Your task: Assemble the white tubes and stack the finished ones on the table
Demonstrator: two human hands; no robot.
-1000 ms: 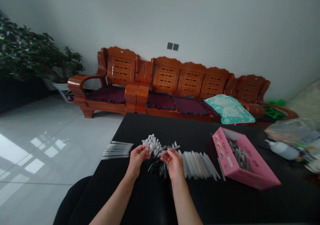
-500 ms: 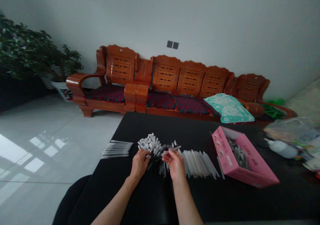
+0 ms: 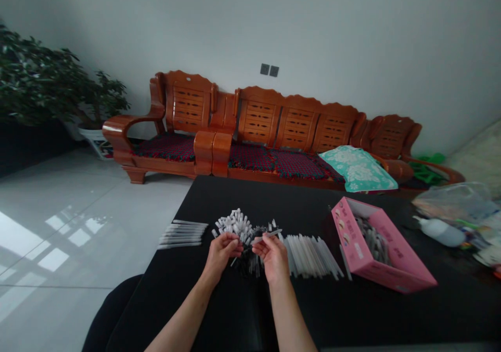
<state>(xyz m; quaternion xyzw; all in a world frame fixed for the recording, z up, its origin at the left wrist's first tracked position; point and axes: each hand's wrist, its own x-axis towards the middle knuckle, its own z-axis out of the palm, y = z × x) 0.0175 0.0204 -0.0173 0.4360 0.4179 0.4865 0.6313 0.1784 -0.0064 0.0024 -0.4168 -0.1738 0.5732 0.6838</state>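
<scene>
My right hand (image 3: 273, 256) pinches a thin grey pen-like stick (image 3: 267, 234) that points up and to the right. My left hand (image 3: 222, 251) is closed beside it, fingertips at the edge of a pile of small white caps (image 3: 235, 223); what it holds is too small to make out. Between the hands lies a heap of small black parts (image 3: 247, 263). A row of white tubes (image 3: 311, 256) lies just right of my right hand, and a row of finished white sticks (image 3: 183, 234) lies to the left, all on the black table (image 3: 352, 310).
An open pink box (image 3: 381, 255) with grey sticks inside stands at the right. Further right are a white bottle (image 3: 438, 231) and a clear plastic bag (image 3: 454, 202). Beyond the table stand a wooden sofa (image 3: 274, 133) and a potted plant (image 3: 58, 91).
My left hand dipped to the black heap and now sits raised again near the white caps. My right hand has kept the grey stick in nearly the same place.
</scene>
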